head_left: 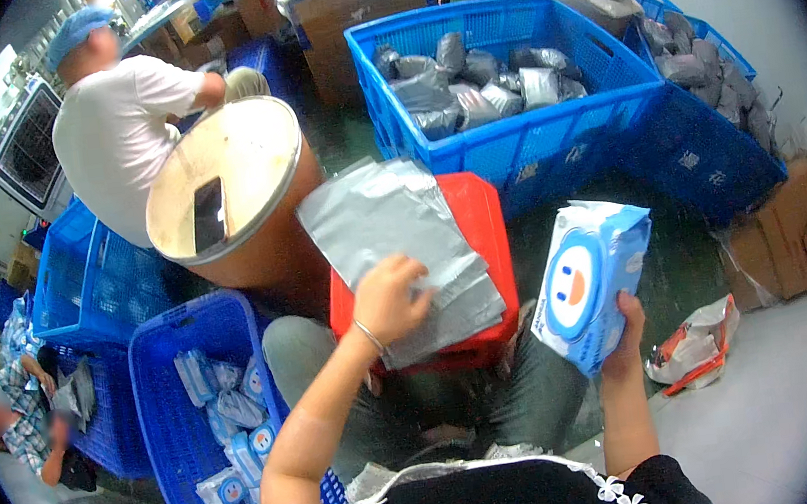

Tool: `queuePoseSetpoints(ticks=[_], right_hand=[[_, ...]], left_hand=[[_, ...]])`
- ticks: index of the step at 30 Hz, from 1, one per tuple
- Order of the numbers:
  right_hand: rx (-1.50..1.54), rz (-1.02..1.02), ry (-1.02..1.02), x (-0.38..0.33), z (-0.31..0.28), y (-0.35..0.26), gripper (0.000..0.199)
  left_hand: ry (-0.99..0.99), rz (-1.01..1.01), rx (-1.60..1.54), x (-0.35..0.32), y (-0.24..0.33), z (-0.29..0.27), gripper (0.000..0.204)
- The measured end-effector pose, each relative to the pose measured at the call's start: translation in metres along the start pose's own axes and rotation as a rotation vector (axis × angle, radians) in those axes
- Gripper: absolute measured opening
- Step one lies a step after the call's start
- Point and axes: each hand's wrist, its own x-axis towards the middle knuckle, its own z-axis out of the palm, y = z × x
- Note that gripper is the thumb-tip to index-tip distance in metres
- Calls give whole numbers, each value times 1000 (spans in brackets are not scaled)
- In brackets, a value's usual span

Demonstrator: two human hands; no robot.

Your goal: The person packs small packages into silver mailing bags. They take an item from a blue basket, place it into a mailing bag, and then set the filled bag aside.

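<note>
"Main item?"
"Blue-and-white packet [590, 279], right of the red stool [490, 231], held in the right hand [623, 334]."
"Left hand?"
"The left hand [391, 299] is over grey bags [399, 214] stacked on the stool, fingers curled; whether it pinches one, I cannot tell."
"Surroundings?"
"Left of the stool, a blue basket [165, 402] of similar packets; beyond the stool, a blue crate [532, 148] of grey parcels [424, 93]."
</note>
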Motion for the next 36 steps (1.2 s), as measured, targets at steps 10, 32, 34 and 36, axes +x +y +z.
queuePoseSetpoints(ticks=[10,32,34,36], right_hand=[[-1134,-777,-591,37,136,-10,95],[-1840,-531,-589,42,157,37,81],[-1872,-551,-565,39,159,37,82],[-1901,-431,-586,40,163,36,91]], left_hand=[[144,65,281,7,-30,13,29],[324,-86,251,-21,-16,-43,18],[380,-58,221,-26,-11,-38,18],[454,-13,194,-27,5,-38,16]])
